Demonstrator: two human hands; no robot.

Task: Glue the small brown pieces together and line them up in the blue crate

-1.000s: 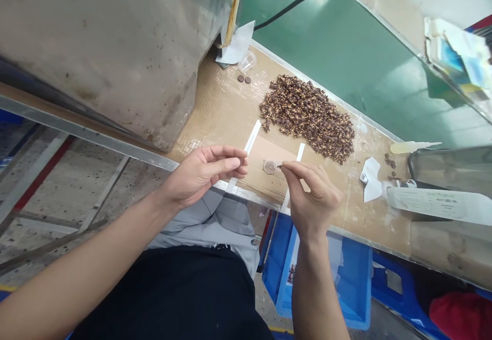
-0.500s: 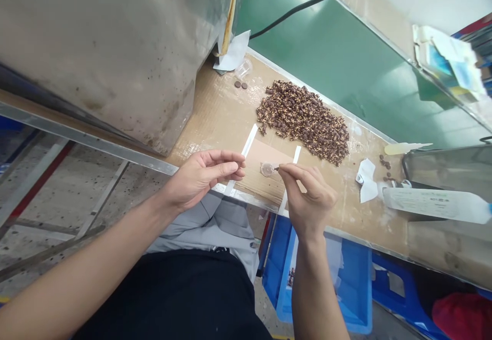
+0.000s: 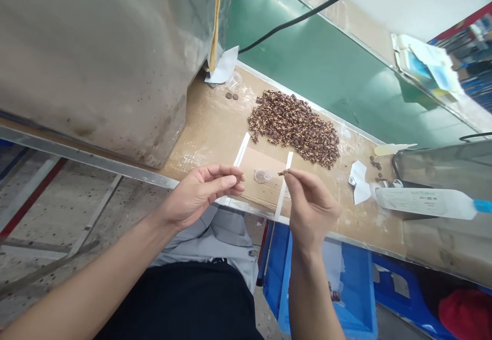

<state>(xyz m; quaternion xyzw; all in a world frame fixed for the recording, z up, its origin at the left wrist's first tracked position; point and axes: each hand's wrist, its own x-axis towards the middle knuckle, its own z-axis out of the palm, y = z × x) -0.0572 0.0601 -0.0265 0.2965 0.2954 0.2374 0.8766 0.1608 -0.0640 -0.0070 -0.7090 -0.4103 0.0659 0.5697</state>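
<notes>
In the head view my right hand (image 3: 313, 201) pinches a small brown-and-brass part (image 3: 283, 173) between thumb and forefinger, just above the work surface. It resembles the pieces in the pile (image 3: 294, 127) of small dark brown parts with brass-coloured pins behind it. My left hand (image 3: 205, 191) is at the near edge, thumb pressed to curled fingers; whatever lies between them, if anything, is hidden. Between the two hands a small clear round plastic piece (image 3: 262, 176) lies on a cardboard patch bordered by two white strips (image 3: 242, 150).
Two dark discs (image 3: 231, 96) lie near a clear plastic cup (image 3: 233, 81) at the back left. To the right are a crumpled white paper (image 3: 358, 181) and a clear bottle (image 3: 426, 203). A metal box (image 3: 92, 63) stands left; a blue crate (image 3: 357, 283) sits below the edge.
My right hand has drawn slightly away from the clear round piece, bringing the small part with it. My left hand keeps its curled pose. The whole view has shifted a little.
</notes>
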